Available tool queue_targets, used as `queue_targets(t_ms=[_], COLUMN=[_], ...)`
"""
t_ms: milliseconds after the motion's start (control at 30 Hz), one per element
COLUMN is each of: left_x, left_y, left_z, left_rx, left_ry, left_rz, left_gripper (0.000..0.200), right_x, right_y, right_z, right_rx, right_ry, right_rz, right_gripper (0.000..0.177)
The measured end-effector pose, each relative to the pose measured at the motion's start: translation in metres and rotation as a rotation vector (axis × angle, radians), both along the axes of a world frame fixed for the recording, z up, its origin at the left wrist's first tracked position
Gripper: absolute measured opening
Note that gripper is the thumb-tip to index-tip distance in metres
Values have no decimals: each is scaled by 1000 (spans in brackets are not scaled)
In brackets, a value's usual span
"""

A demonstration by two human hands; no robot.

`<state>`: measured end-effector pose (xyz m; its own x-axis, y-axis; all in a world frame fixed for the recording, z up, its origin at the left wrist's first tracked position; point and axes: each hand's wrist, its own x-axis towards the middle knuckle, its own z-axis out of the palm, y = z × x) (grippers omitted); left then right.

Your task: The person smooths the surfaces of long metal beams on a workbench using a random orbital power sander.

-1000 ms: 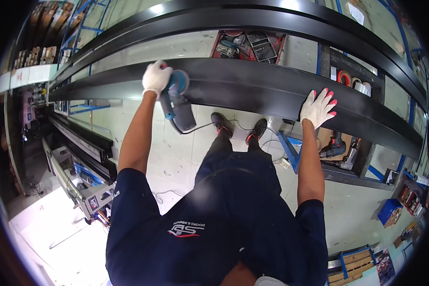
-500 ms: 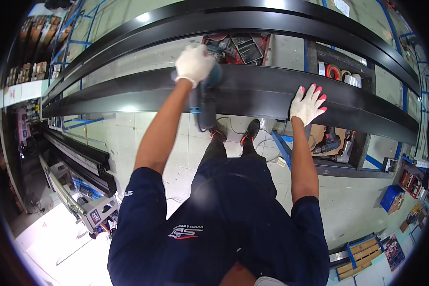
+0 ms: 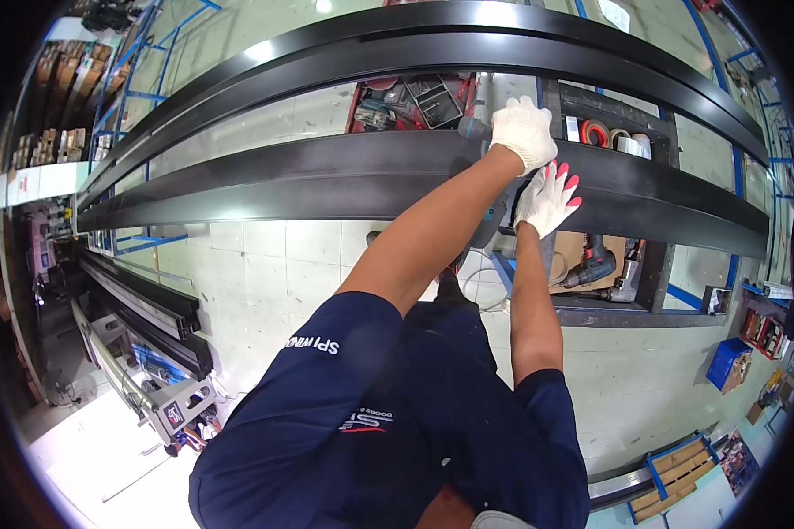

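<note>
A long dark beam (image 3: 309, 189) crosses the view in front of me. My left hand (image 3: 522, 137), in a white glove, is closed around the top of a grey and teal power tool (image 3: 494, 216), which is partly hidden by my forearm. The tool is at the beam, but its contact face is hidden. Just to the right and nearer my body, my right hand (image 3: 547, 203) lies on the beam with red-tipped glove fingers spread. The two hands are close together.
More dark beams (image 3: 370, 55) run parallel beyond. Between the beams sits a red tool box (image 3: 406, 104). Tape rolls (image 3: 595, 134) and a cordless drill (image 3: 594, 263) lie in a dark frame at the right. A blue bin (image 3: 728, 364) stands on the floor.
My left hand and the power tool have moved right along the beam, close to my right hand. My right hand is slightly further left in view, still spread. The camera view has shifted a little.
</note>
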<state>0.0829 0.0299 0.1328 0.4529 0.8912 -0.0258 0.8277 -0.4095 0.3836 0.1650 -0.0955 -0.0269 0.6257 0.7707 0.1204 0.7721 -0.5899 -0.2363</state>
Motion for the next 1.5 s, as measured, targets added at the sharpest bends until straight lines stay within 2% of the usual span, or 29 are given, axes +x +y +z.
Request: queue_targets(t_ms=[100,267,533,667,900,1100,1333,1500], left_x=[-9,-85,-308,-430,-589,-676,-755,-798], left_y=[2,20,47,49,46,44,51,64], left_z=[2,4,15,5,-3,-6,-8,-2], left_rx=[-5,-7,-48,-126,-172,-200,-177,-159], left_ry=[7,41,194,213,293,350,356,379], left_rz=[-3,113,435,674,837,1053,1166,1173], left_gripper=[36,35,34,33,42,44,47,48], right_x=[-3,-6,-6,-6,-8,-8,-10,-14], right_y=[1,1,1,2,1,2,2,8], right_z=[10,14,12,11,17,12,14,26], right_rx=[-46,-52,-46,-42,-69,-63,-17,-111], right_ry=[23,14,-1,0,-25,-88,-130,-157], right_rz=[-26,-45,-26,-30,-50,-29,4,4], right_gripper=[53,56,56,56,58,58,56,57])
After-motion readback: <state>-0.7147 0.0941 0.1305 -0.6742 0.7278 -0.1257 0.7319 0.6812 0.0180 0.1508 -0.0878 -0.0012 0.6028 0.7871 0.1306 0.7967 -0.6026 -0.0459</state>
